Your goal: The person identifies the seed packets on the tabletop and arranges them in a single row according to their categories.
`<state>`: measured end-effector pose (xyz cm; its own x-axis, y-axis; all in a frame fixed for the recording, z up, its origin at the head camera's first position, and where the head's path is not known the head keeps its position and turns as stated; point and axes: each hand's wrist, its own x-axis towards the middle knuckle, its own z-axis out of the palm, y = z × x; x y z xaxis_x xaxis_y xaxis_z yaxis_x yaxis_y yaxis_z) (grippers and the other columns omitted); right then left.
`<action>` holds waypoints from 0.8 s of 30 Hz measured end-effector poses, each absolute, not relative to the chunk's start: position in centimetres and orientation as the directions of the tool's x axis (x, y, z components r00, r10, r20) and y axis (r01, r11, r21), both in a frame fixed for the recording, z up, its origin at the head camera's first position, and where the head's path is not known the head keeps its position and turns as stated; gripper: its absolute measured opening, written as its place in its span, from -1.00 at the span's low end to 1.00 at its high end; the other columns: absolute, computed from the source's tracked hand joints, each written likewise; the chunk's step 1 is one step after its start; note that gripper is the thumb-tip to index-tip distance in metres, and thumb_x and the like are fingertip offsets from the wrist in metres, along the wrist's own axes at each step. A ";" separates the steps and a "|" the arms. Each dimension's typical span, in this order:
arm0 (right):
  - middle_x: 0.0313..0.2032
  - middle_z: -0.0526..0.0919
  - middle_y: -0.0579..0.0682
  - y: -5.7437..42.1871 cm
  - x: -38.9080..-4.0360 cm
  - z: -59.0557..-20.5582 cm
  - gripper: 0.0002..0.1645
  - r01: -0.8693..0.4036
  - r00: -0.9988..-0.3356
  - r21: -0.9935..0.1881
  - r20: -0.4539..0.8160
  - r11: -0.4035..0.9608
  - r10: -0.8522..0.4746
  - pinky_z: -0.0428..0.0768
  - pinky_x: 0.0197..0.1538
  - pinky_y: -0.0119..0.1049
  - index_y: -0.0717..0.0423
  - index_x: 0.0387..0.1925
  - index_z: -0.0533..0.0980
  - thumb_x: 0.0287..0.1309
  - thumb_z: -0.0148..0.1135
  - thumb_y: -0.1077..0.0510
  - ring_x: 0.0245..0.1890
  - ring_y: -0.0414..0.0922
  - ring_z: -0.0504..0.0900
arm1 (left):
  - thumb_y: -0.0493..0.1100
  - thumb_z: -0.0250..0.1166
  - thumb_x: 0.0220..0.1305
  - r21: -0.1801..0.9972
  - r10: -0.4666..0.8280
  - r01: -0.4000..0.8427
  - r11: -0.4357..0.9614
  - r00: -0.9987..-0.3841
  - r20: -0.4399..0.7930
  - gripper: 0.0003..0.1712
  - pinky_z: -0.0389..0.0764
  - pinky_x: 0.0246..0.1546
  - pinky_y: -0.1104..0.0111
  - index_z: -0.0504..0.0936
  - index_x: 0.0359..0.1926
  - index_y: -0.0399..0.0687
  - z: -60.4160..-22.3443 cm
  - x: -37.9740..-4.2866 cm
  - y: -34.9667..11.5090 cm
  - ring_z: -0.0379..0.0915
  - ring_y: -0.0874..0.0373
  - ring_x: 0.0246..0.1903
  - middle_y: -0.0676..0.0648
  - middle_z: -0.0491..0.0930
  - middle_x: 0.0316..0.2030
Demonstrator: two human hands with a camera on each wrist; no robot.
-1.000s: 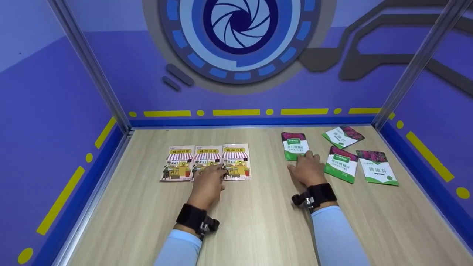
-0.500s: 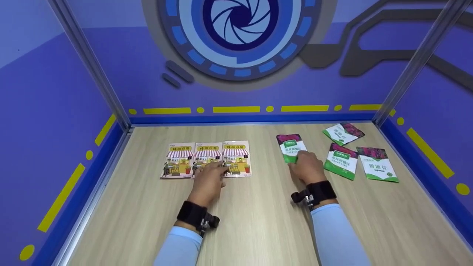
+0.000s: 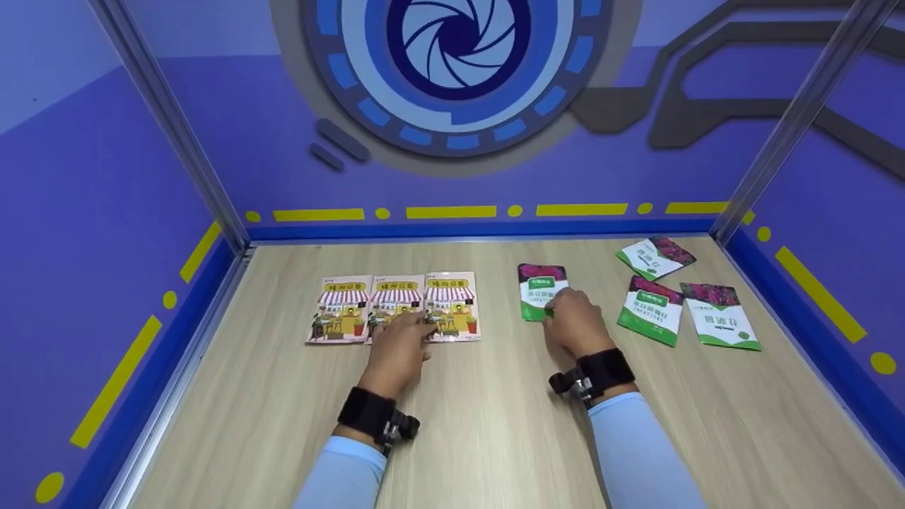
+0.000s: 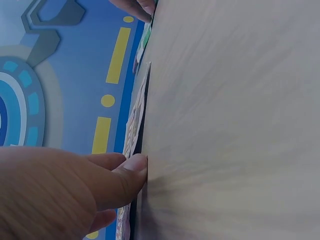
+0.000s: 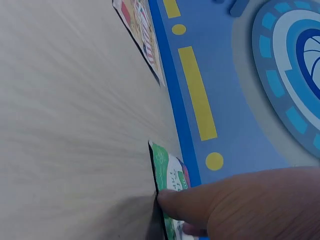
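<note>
My left hand [image 3: 400, 351] rests over the middle pink packet [image 3: 397, 290] of a row of three with striped-awning pictures. Its fingertips also reach the right-hand pink packet [image 3: 452, 305]. In the left wrist view, the thumb [image 4: 134, 167] lies at the packets' near edge. My right hand [image 3: 576, 322] holds a green and white flower-seed packet [image 3: 541, 288] by its lower right corner. In the right wrist view the right thumb [image 5: 175, 202] is at that packet's near edge, a finger on its face. The left pink packet [image 3: 338, 311] lies untouched.
To the right lie three more flower-seed packets: one at the back [image 3: 655, 258], one nearer the hand [image 3: 651, 311] and one at the far right [image 3: 721, 317]. Blue walls with metal corner posts [image 3: 180, 134] enclose the wooden table [image 3: 488, 424] at the back and sides.
My right hand has moved the green and white seed packet leftward, toward the pink row, and slightly nearer. The left hand and the pink packets have stayed in place.
</note>
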<state>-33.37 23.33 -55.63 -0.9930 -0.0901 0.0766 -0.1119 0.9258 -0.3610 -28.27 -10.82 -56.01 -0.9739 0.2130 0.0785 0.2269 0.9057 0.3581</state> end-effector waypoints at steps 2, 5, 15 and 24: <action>0.23 0.67 0.24 22.9 -33.4 -55.5 -0.67 -0.160 -0.987 -0.358 0.072 0.920 -0.144 0.57 0.30 0.26 0.25 0.00 0.74 0.29 0.41 0.14 0.24 0.27 0.63 | -0.19 0.53 0.27 0.357 0.219 0.235 0.904 -0.972 0.084 -0.37 0.25 0.52 -0.24 0.66 0.36 0.17 -56.1 -28.2 -10.8 0.32 -0.09 0.53 -0.01 0.45 0.51; 0.21 0.71 0.21 22.4 -33.4 -55.6 -0.69 -0.211 -0.977 -0.355 0.053 0.911 -0.206 0.62 0.31 0.15 0.21 -0.01 0.74 0.30 0.41 0.13 0.25 0.21 0.67 | -0.21 0.51 0.28 0.347 0.234 0.252 0.903 -0.968 0.092 -0.39 0.23 0.51 -0.29 0.66 0.35 0.18 -56.1 -28.2 -10.7 0.30 -0.08 0.54 0.00 0.46 0.51; 0.25 0.70 0.09 19.8 -33.0 -55.9 -0.55 -0.289 -0.957 -0.282 0.052 0.915 -0.286 0.59 0.28 0.33 -0.01 0.15 0.74 0.27 0.49 -0.03 0.33 0.12 0.59 | -0.33 0.41 0.31 0.343 0.292 0.297 0.891 -0.954 0.066 -0.39 0.11 0.54 -0.38 0.67 0.34 0.19 -56.2 -28.3 -10.6 0.20 -0.10 0.60 0.06 0.43 0.53; 0.34 0.59 0.04 18.6 -32.6 -56.2 -0.51 -0.303 -0.953 -0.225 0.047 0.926 -0.300 0.59 0.22 0.35 -0.14 0.25 0.69 0.35 0.40 -0.11 0.37 0.09 0.50 | -0.32 0.42 0.29 0.320 0.321 0.318 0.892 -0.946 0.047 -0.37 0.13 0.56 -0.31 0.67 0.35 0.21 -56.1 -28.5 -10.6 0.20 -0.11 0.61 0.05 0.42 0.54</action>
<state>-32.57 18.57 -56.18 -0.9528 -0.3000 0.0473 -0.3027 0.9261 -0.2251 -28.50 -10.61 -56.14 -0.9461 0.3205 0.0469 0.3182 0.8924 0.3201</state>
